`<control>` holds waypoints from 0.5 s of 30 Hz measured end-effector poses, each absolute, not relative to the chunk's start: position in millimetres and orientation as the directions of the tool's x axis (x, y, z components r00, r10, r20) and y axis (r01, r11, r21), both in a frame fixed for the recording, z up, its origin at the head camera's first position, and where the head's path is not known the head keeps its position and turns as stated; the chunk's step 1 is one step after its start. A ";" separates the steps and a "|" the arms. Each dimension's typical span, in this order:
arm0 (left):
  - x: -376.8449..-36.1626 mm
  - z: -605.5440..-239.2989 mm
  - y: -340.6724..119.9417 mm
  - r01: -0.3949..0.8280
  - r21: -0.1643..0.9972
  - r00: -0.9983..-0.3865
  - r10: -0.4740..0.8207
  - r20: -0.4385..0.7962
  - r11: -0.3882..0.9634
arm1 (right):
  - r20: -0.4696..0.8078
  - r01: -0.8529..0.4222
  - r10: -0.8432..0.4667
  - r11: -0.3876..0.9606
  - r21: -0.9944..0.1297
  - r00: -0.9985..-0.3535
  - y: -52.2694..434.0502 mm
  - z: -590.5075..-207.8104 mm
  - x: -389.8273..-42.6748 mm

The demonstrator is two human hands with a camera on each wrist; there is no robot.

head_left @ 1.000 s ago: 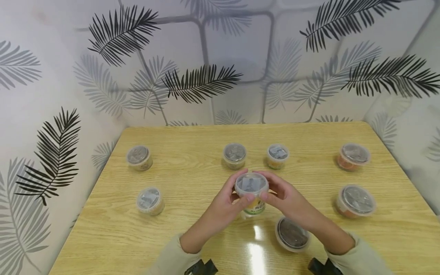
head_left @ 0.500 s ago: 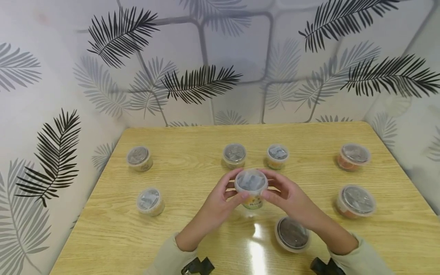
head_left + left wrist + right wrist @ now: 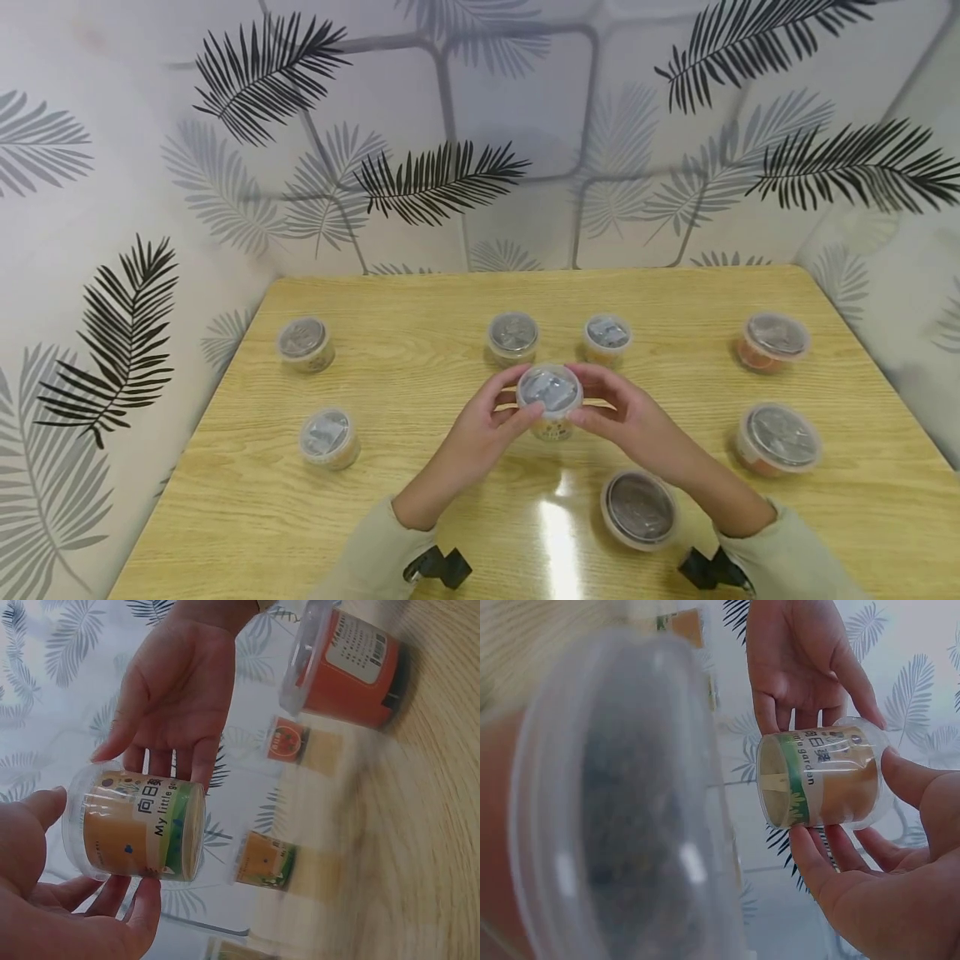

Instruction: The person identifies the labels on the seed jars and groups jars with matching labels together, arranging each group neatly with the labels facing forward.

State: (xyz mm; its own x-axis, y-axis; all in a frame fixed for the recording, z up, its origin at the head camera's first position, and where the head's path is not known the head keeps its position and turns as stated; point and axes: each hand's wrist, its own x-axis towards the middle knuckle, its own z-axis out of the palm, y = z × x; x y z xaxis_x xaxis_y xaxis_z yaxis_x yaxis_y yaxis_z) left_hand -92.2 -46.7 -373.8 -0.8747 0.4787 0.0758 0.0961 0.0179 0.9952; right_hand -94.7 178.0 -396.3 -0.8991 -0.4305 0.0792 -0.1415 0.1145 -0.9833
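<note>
Both hands hold a small clear plastic tub (image 3: 553, 425) with a lid, raised above the table in the head view. Its label, in orange, white and green, reads "My little garden" in the left wrist view. My left hand (image 3: 480, 433) grips it from the left, thumb at the lid's near rim. From the right, my right hand (image 3: 626, 421) grips it with thumb and fingertips. In the left wrist view the tub (image 3: 139, 825) lies sideways between the left hand (image 3: 67, 900) and the right hand (image 3: 184, 690). Its flat base faces the left in the right wrist view.
A wider lidded tub (image 3: 641, 510) stands near the right forearm. Two wide orange tubs (image 3: 772, 342) stand at the right, two small tubs (image 3: 303, 343) at the left. Two more small tubs (image 3: 513, 337) stand behind the hands. A patterned wall (image 3: 517, 225) backs the wooden table (image 3: 420, 317).
The held tub has moved slightly away from the body and turned in the hands, so less of its label's green band shows. The left thumb has shifted onto the lid's rim. Other tubs stay put.
</note>
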 end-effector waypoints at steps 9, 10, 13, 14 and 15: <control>-113.3 -393.8 -34.2 0.080 0.994 -0.883 0.469 0.038 0.071 | 0.015 -0.112 -0.404 0.218 -0.970 -0.915 187.7 -412.8 -112.6; -115.6 -396.0 -32.3 0.084 0.993 -0.884 0.466 0.036 0.083 | 0.005 -0.104 -0.402 0.225 -0.969 -0.916 189.1 -415.1 -114.6; -124.9 -408.2 -26.0 0.087 0.989 -0.887 0.461 0.021 0.123 | -0.020 -0.085 -0.390 0.250 -0.965 -0.921 192.6 -422.1 -120.9; -128.3 -413.5 -23.9 0.089 0.987 -0.888 0.460 0.018 0.134 | -0.027 -0.079 -0.387 0.256 -0.963 -0.922 193.6 -424.0 -122.8; -131.7 -419.0 -21.8 0.093 0.985 -0.889 0.457 0.018 0.144 | -0.033 -0.073 -0.382 0.260 -0.963 -0.924 194.3 -425.6 -124.5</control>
State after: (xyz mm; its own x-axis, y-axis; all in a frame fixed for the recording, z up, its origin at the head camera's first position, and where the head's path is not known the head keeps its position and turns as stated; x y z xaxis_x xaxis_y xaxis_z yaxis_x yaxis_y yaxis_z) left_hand -131.7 -21.8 -419.0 -0.8894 0.4568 0.0175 0.0933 0.1439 0.9852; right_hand -124.5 194.3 -425.6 -0.9236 -0.3819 -0.0331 -0.0731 0.2602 -0.9628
